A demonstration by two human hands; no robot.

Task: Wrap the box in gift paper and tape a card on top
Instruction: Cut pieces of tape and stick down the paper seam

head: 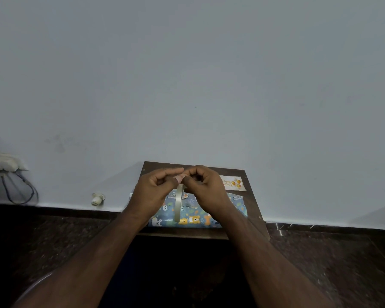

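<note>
The box [193, 215] lies on a small dark wooden table [251, 203], covered in blue gift paper with cartoon animals. Above it I hold a roll of clear tape [178, 203] edge-on. My left hand [156, 187] and my right hand [206, 185] meet at the top of the roll, their fingers and thumbs pinching it or its loose end. A small birthday card [232, 182] with gold balloons lies flat on the table at the back right, behind the box.
The table stands against a pale wall. A dark stone floor [53, 241] lies on both sides. A switchboard with hanging cables [7, 165] is on the wall at far left, and a small white plug-like object [97, 199] sits low on the wall.
</note>
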